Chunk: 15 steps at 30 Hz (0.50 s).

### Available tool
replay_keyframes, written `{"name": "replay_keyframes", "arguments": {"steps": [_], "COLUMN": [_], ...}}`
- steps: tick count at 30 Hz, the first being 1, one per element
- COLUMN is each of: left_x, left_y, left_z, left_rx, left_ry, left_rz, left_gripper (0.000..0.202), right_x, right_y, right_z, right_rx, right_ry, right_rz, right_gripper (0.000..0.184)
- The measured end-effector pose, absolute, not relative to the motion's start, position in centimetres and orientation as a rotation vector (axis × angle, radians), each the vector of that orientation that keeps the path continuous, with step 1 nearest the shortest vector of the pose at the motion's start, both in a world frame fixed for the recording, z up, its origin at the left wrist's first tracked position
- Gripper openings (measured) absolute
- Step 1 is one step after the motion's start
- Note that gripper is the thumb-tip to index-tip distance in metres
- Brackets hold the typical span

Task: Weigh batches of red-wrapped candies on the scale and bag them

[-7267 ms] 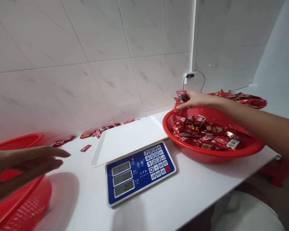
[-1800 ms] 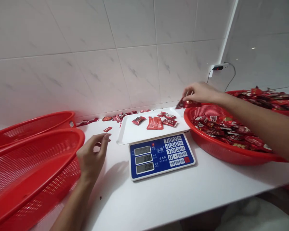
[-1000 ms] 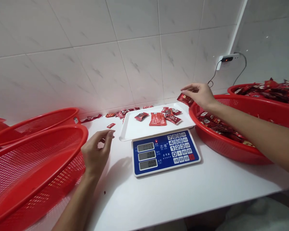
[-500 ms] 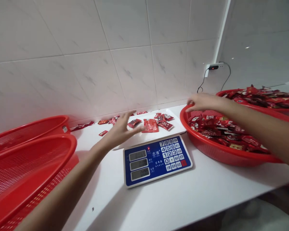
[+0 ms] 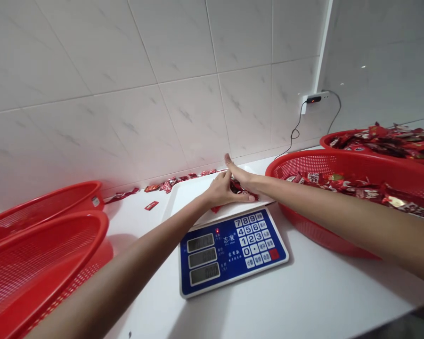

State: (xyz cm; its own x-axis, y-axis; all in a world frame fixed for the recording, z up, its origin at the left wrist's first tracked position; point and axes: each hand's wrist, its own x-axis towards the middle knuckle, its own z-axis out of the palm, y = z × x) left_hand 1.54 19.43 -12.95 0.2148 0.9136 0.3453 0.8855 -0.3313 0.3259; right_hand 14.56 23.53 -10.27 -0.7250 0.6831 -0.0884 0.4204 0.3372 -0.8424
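Packets: small glossy red foil candy packets (image 5: 240,187), bunched on the tray between both hands, partly hidden.
Tray: white rectangular plastic tray (image 5: 185,197), on the scale.
Scale: blue-faced digital weighing scale (image 5: 233,252).
Left hand (image 5: 226,192): fingers pressed together, extended along the packets.
Right hand (image 5: 239,176): fingers together, tips angled toward the wall; any pinch cannot be told.
Basket: red plastic mesh basket (image 5: 339,162), holding more packets.
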Motion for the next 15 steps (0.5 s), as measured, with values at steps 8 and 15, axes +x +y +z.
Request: {"name": "replay_keyframes", "arguments": {"steps": [8, 15], "left_x": [3.6, 5.1], "left_y": [16.9, 15.3], "left_z": [-11.8, -10.7], "left_rx": [2.316, 2.307], "left_ry": [1.939, 2.058], "left_rz": [0.713, 0.663], "left_gripper": [0.051, 0.033], "right_x": [18.7, 31.2], "right_y": [24.4, 29.4], "right_z": [-6.7, -10.3], "right_rx": [-1.1, -1.185], "right_ry": [-2.057, -2.435], "right_rz": [0.858, 0.765], "right_gripper": [0.075, 0.052]}}
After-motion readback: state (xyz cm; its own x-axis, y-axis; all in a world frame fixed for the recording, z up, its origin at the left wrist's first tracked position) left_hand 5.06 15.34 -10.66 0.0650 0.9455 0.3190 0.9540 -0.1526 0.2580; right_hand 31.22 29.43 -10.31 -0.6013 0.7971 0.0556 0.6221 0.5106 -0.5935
